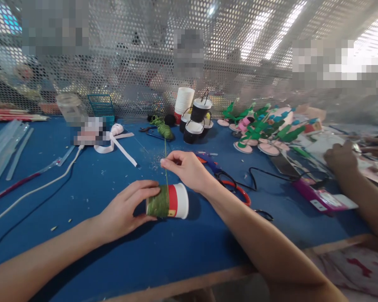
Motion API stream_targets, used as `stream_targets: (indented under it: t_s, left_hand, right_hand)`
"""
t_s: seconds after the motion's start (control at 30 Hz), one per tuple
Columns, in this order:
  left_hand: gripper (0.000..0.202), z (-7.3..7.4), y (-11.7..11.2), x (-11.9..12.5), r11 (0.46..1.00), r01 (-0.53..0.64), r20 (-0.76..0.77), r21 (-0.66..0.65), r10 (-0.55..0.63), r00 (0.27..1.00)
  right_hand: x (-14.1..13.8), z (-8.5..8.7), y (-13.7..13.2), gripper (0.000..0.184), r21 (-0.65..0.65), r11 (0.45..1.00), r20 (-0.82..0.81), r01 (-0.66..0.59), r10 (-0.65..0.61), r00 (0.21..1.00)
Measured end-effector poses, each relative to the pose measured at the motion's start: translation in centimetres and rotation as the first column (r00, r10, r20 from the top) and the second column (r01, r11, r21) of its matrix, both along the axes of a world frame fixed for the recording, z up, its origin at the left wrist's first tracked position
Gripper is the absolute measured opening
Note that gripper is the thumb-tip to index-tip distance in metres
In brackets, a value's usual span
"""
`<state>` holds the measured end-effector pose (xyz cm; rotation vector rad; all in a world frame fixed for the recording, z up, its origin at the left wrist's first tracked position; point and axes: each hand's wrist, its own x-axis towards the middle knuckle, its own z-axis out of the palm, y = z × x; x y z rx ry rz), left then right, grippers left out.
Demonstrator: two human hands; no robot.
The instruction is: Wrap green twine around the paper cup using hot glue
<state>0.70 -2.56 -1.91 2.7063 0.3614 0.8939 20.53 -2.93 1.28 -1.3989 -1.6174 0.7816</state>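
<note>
A paper cup (179,201) lies tilted on its side above the blue table, its white open end to the right. Green yarn (158,202) is wound round its left half, beside a bare red band. My left hand (134,199) grips the cup by the wound end, thumb below and fingers on top. Just above the cup, my right hand (184,167) pinches the taut yarn strand between thumb and forefinger. That strand runs from the cup up to a green yarn ball (165,131) farther back.
Behind stand black-wrapped cups (193,132) and stacked white cups (184,100). Scissors (239,193) lie right of my right hand, near a purple power strip (315,199). White ribbon (115,140) and glue sticks (3,147) lie left. Another person's hand (342,159) works at far right.
</note>
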Motion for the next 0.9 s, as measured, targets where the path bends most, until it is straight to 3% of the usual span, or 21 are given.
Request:
stream_targets:
  t_s: [0.3,0.63,0.9]
  left_hand:
    - [0.032,0.1,-0.07,0.05,0.99,0.011,0.073,0.14,-0.021,0.997]
    - [0.036,-0.01,0.27,-0.34,0.959,0.053,0.014,0.277,-0.059,0.998]
    - [0.035,-0.15,0.54,-0.51,0.945,0.118,-0.048,0.305,-0.108,0.993]
  right_hand:
    - [-0.05,-0.23,-0.02,0.022,-0.058,0.997,0.023,-0.043,0.045,0.999]
    - [0.05,-0.12,-0.12,0.02,-0.125,0.985,0.093,-0.122,0.134,0.987]
    - [-0.22,0.05,-0.35,0.02,-0.163,0.973,0.211,-0.165,0.198,0.957]
